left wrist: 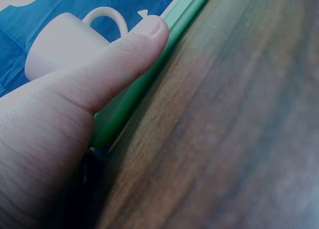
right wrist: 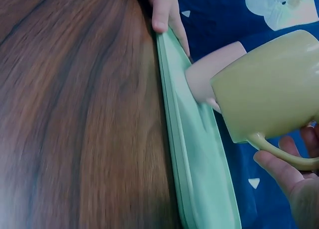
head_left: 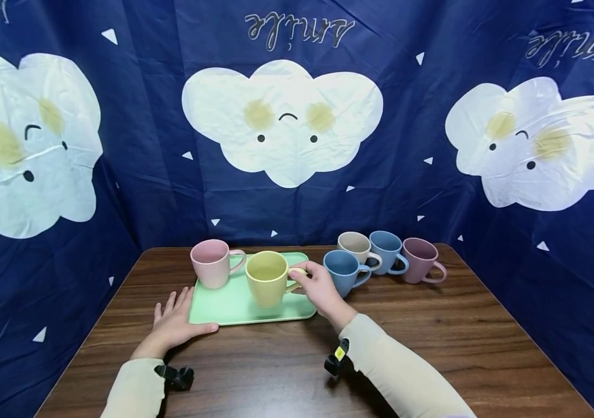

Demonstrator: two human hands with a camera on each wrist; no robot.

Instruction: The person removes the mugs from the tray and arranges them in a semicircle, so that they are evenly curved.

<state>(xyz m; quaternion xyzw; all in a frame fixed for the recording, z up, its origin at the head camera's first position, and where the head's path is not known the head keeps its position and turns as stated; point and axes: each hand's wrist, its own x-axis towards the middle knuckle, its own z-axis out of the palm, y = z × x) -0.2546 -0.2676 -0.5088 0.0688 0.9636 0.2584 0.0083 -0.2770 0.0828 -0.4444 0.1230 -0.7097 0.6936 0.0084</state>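
Note:
My right hand [head_left: 323,290] holds a yellow mug [head_left: 267,283] by its handle. The mug hangs upright over a light green tray [head_left: 213,310], and the right wrist view shows a gap between its base and the tray. On the tray's left part stands a pink mug [head_left: 211,264], its handle facing right. My left hand [head_left: 173,326] rests at the tray's near left corner, with fingers spread along the left side. Its thumb [left wrist: 134,45] lies straight by the front rim.
Right of the tray, close together, stand a blue mug [head_left: 341,271], a beige mug [head_left: 353,244], a second blue mug [head_left: 384,251] and a mauve mug [head_left: 418,260]. Behind the wooden table [head_left: 255,371] hangs a dark blue cloth [head_left: 286,215] with cloud prints.

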